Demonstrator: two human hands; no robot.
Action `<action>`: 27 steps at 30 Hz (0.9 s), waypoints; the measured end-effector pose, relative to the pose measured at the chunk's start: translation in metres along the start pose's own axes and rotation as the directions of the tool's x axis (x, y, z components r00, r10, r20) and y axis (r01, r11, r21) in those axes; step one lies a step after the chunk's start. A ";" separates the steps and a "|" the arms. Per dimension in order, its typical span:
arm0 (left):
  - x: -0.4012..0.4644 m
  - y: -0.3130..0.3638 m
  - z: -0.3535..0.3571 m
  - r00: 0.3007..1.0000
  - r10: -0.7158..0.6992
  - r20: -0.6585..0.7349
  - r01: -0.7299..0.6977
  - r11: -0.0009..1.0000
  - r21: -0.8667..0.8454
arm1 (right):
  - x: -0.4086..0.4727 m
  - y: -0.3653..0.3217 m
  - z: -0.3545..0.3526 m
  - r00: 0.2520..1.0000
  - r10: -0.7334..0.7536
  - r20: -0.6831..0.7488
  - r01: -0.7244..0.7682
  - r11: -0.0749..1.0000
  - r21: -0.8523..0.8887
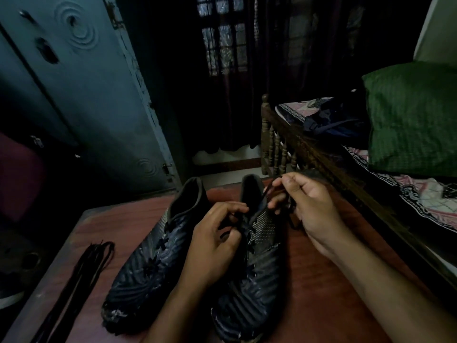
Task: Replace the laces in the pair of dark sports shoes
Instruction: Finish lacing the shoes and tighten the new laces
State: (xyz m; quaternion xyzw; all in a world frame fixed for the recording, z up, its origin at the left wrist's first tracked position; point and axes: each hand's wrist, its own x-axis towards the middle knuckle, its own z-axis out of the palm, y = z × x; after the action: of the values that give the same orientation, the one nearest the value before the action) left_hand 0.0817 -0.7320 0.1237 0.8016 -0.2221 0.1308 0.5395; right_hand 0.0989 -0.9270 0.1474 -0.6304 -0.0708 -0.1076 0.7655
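Two dark sports shoes lie side by side on a reddish wooden surface (321, 280) in a dim room, toes toward the camera, heels away, their long axes tilting slightly to the right with distance. Both uppers are black with ribbed, wavy ridges and scuffed, pale-flecked toes. The left shoe (148, 263) sits untouched. Over the right shoe (257, 268), which shows a silvery dotted panel near the collar, the left hand (210, 243) curls its fingers at the eyelets, pinching a dark lace (265, 194). The right hand (311, 206), raised beside the collar, pinches the same lace between thumb and fingers. A bundle of dark spare laces (81, 276) lies stretched along the surface's left edge, well apart from the shoes. Beyond stand a wooden bed (309, 154) with a green pillow (413, 115), a curtained window (222, 45) and a blue-grey door (81, 82).
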 end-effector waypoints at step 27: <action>-0.054 0.059 -0.053 0.897 -0.427 0.119 0.332 0.825 0.457 | -0.016 0.018 0.004 0.906 -0.120 0.406 0.385 0.631 -0.673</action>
State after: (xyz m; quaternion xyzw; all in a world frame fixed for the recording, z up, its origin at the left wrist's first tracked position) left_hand 0.0077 -0.6904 0.1672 0.9370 -0.0805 -0.0222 0.3393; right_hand 0.0883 -0.9187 0.1274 -0.8776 -0.2341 -0.1298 0.3976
